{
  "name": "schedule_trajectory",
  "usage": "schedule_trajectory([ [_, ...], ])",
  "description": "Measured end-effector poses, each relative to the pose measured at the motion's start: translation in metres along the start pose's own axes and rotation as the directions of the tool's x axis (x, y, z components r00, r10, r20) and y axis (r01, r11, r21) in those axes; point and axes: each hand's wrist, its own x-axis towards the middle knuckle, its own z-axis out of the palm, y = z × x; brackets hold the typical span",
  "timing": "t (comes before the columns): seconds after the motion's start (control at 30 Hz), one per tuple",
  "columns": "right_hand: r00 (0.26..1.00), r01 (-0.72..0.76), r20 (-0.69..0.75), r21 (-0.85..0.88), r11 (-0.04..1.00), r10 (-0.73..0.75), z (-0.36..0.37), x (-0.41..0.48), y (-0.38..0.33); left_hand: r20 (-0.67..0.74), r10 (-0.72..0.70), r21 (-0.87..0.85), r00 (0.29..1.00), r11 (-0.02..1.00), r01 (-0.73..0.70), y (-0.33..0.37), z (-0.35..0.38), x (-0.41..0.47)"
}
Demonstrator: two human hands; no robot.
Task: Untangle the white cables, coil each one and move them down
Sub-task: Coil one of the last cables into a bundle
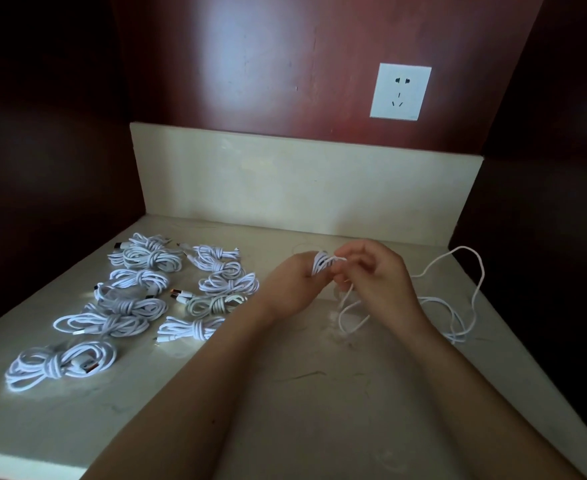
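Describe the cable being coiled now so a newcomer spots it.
Below the wall socket, the left hand and right hand meet above the counter. The cable is the half-wound coil between them; unlike the tied bundles leftward, its tail trails loose rightward.

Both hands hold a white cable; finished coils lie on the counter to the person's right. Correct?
No. Head view: the finished coils lie on the counter to the person's left. Left hand and right hand do hold the white cable.
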Motion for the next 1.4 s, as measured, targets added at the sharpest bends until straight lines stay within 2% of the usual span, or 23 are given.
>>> schedule_trajectory([
  [0.07,0.999,-0.034,0.009,0.005,0.999,0.034,0.000,0.008,0.000,0.058,-0.008,-0.070,0.998,0.998,0.012,0.006,-0.003,-0.001],
  [0.17,0.997,0.065,-0.024,-0.120,0.991,-0.068,0.006,0.013,0.003,0.126,-0.023,-0.125,0.992,0.991,0.039,0.011,-0.007,-0.001],
  [0.3,0.982,0.149,-0.091,-0.157,0.976,-0.165,0.011,0.017,0.005,0.192,-0.023,-0.200,0.981,0.978,0.062,0.009,-0.009,-0.001],
  [0.37,0.991,0.100,-0.078,-0.127,0.987,-0.110,0.012,0.019,0.009,0.200,0.006,-0.228,0.980,0.973,0.041,0.012,-0.009,-0.002],
  [0.47,0.999,-0.008,-0.054,0.009,1.000,0.009,0.017,0.015,0.012,0.207,0.076,-0.242,0.975,0.970,-0.024,0.011,-0.008,-0.003],
  [0.53,0.997,-0.075,-0.003,0.091,0.993,0.076,0.017,0.013,0.009,0.219,0.046,-0.194,0.975,0.981,-0.003,0.005,-0.007,-0.001],
  [0.67,0.948,-0.280,0.227,0.271,0.921,0.222,0.003,0.009,0.006,0.255,0.033,-0.176,0.966,0.984,0.013,0.009,-0.009,-0.002],
  [0.8,0.895,-0.340,0.383,0.253,0.905,0.229,-0.008,0.005,0.005,0.302,-0.019,-0.154,0.953,0.986,0.068,0.011,-0.010,-0.004],
  [0.9,0.914,-0.310,0.322,0.165,0.936,0.245,-0.004,0.001,0.003,0.342,0.042,-0.158,0.939,0.987,0.014,0.011,-0.009,-0.004],
  [0.97,0.923,-0.310,0.284,0.151,0.939,0.259,-0.003,0.002,0.004,0.356,0.033,-0.164,0.934,0.986,0.028,0.013,-0.009,-0.004],
  [1.13,0.860,-0.471,0.425,0.442,0.764,0.284,-0.014,0.004,0.001,0.340,0.016,-0.200,0.940,0.978,0.056,0.013,-0.013,-0.003],
  [1.2,0.871,-0.436,0.423,0.433,0.789,0.248,-0.012,0.003,0.000,0.325,0.018,-0.189,0.946,0.981,0.046,0.014,-0.013,-0.003],
  [1.33,0.918,-0.374,0.286,0.395,0.839,0.275,-0.004,0.001,0.000,0.282,0.031,-0.067,0.959,0.998,-0.013,0.012,-0.007,-0.007],
  [1.4,0.934,-0.356,0.191,0.412,0.839,0.303,0.000,0.002,0.002,0.228,0.037,0.141,0.973,0.988,-0.070,0.013,-0.003,-0.006],
])
